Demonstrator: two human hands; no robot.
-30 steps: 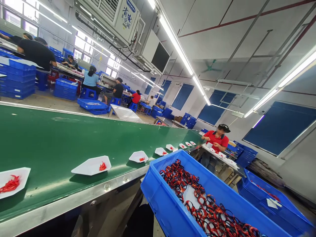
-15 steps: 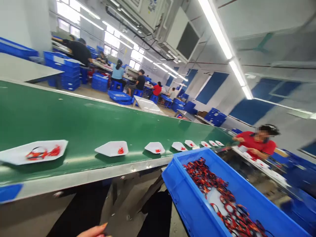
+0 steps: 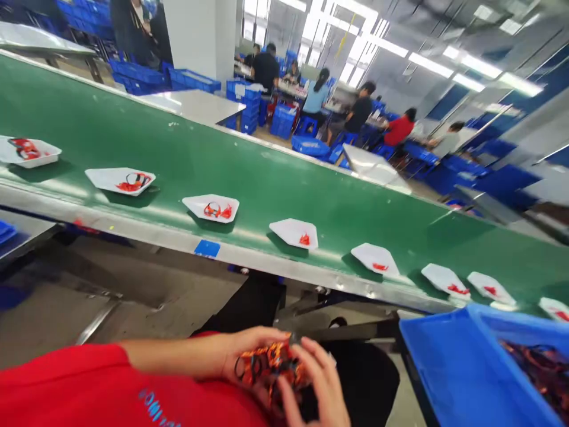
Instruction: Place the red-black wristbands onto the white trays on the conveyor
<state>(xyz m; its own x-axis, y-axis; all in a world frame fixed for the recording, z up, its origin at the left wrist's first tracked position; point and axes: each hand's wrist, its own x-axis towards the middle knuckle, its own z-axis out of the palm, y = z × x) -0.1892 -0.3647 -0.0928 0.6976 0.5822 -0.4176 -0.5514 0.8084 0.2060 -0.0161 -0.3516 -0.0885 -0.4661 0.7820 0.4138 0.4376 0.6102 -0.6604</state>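
Observation:
Low in front of my body, my left hand (image 3: 237,353) cups a bunch of small orange-and-black rings (image 3: 267,362). From the right, my right hand (image 3: 322,379) has its fingers bent over the same bunch; blur hides exactly which pieces they grip. Beyond my hands, a green conveyor belt (image 3: 249,157) carries a row of white pointed trays. A tray (image 3: 296,231) straight ahead holds a small red piece. Another tray (image 3: 212,207), left of it, holds a ring beside a red piece.
To the right stands a blue crate (image 3: 493,367) with many dark red and orange rings inside. The belt's metal edge (image 3: 306,273) bears a blue patch (image 3: 207,248). Across the belt, several people sit among blue crates and tables.
My view has swung left and down. Both hands are now visible around the bunch of rings; before, only some fingertips showed at the bottom edge. More trays appear on the left.

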